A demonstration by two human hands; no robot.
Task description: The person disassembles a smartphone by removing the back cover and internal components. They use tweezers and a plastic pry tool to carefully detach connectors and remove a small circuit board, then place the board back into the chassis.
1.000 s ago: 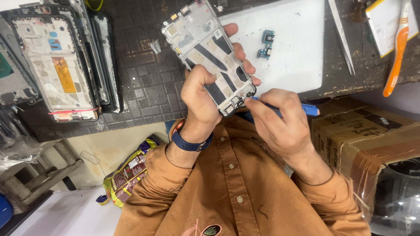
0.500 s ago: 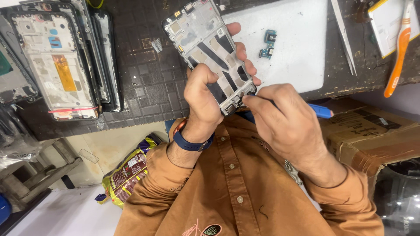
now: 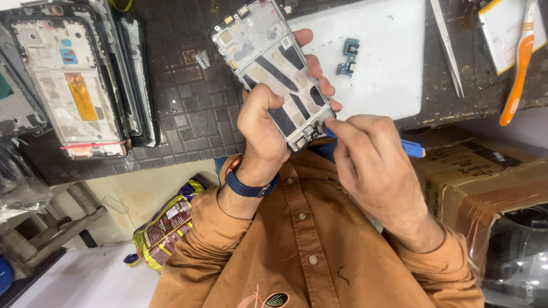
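The phone frame (image 3: 274, 71), stripped to its metal mid-plate with the inner side up, sits tilted in the left hand (image 3: 264, 128), held above the near edge of the dark mat (image 3: 188, 108). That hand is clamped on the frame, thumb on the inner face and fingers wrapped behind the far edge. The right hand (image 3: 374, 165) is closed around a blue tool (image 3: 412, 148), whose working end meets the lower end of the frame where small parts cluster; the tip itself is hidden behind the fingertips.

A slip looks like the main risk: the frame is braced only by one hand in the air, so too much push from the tool could skid it across the plate or jab the left thumb beside it.

Further out, two small blue-green circuit pieces (image 3: 348, 57) lie on a white pad (image 3: 388, 80), well apart from the hands. Tweezers (image 3: 448, 48) and an orange-handled tool (image 3: 519, 63) rest beyond, and other opened phone frames (image 3: 71, 85) are stacked at far left.
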